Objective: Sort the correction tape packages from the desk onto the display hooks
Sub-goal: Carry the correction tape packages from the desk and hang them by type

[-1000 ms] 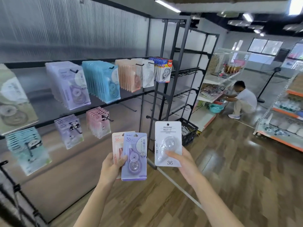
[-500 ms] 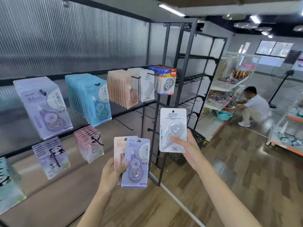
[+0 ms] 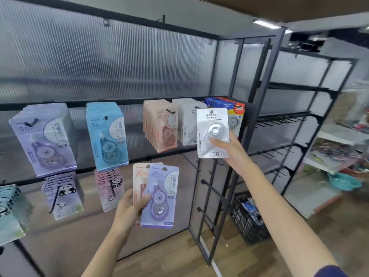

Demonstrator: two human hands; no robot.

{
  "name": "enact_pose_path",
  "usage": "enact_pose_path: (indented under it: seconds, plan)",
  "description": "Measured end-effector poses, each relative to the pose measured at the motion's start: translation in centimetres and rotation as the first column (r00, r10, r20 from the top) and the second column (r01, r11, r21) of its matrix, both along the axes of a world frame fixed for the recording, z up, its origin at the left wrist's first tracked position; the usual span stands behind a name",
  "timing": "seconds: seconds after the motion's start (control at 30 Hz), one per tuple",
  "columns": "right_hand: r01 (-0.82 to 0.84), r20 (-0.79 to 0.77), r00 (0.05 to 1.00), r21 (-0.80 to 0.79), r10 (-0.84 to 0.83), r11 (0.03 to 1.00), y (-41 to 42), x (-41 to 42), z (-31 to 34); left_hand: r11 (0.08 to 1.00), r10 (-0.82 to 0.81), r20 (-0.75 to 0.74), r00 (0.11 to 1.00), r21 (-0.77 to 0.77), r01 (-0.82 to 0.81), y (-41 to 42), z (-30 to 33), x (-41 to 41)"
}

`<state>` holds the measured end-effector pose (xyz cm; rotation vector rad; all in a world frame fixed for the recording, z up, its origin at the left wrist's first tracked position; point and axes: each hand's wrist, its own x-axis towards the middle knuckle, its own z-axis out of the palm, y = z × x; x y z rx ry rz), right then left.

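The right hand (image 3: 232,150) pinches a white correction tape package (image 3: 212,132) at its lower right edge, thumb across the clear blister and the other fingers curled behind the card. The package stands upright, right of the frame's centre, raised in front of the hanging white stack (image 3: 187,124) and the blue stack (image 3: 225,104) on the upper rail, overlapping both from this view; whether it touches them cannot be told.

The left hand (image 3: 129,210), low and centre, grips two packages fanned together: a purple package (image 3: 160,196) in front and a peach package (image 3: 139,182) tucked behind it to the left, thumb pressed over the purple card's left edge, fingers wrapped behind.

On the upper rail, running leftward from the white stack, hang a peach stack (image 3: 159,126), a light blue stack (image 3: 106,136) and a purple stack (image 3: 44,138). Below them, at lower left, hang panda-printed stacks in purple (image 3: 61,194) and pink (image 3: 108,188), with a blue-green one cut off at the far left edge.

Bare black hooks (image 3: 211,186) jut from the rack's end frame (image 3: 257,108) at lower centre. A black crate (image 3: 247,218) sits on the wood floor behind it
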<state>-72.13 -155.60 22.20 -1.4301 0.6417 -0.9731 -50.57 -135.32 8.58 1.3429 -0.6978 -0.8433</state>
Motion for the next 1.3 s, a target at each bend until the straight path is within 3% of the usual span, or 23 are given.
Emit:
enact_pose_path:
  seconds: [0.33,0.6,0.77,0.97,1.1,1.17,1.23,1.3]
  plan:
    - [-0.216,0.03,0.976,0.085,0.214,0.973,-6.1,0.6,-0.8,0.98,0.19,-0.01,0.982,-0.055,-0.191,-3.5,1.2,-4.7]
    - [-0.103,0.1,0.991,0.118,0.091,0.988,-8.1,1.4,-2.4,0.962,0.267,-0.031,0.963,-0.049,-0.269,-3.4,1.2,-6.4]
    - [-0.03,-0.012,1.0,-0.065,0.029,0.997,-9.0,3.3,-3.2,0.955,0.288,-0.035,0.957,-0.056,-0.29,-3.2,1.5,-5.6]
    - [0.063,-0.23,0.963,-0.323,-0.143,0.944,-10.2,5.7,-3.4,0.952,0.299,-0.057,0.953,-0.056,-0.302,-3.1,2.6,-4.8]
    - [0.082,-0.356,0.907,-0.379,-0.227,0.922,-9.7,6.1,-3.3,0.95,0.299,-0.052,0.953,-0.072,-0.302,-2.5,3.3,-4.3]
    - [0.176,-0.45,0.822,-0.382,-0.348,0.907,-8.1,5.7,-3.3,0.948,0.304,-0.056,0.951,-0.076,-0.308,-2.1,3.5,-4.2]
    - [0.258,-0.432,0.754,-0.499,-0.496,0.827,-5.6,5.2,-3.9,0.948,0.305,-0.063,0.95,-0.078,-0.309,-1.7,3.6,-4.1]
    - [0.166,-0.359,0.829,-0.575,-0.43,0.801,-2.5,5.1,-5.1,0.947,0.307,-0.074,0.949,-0.077,-0.313,-1.4,3.4,-4.0]
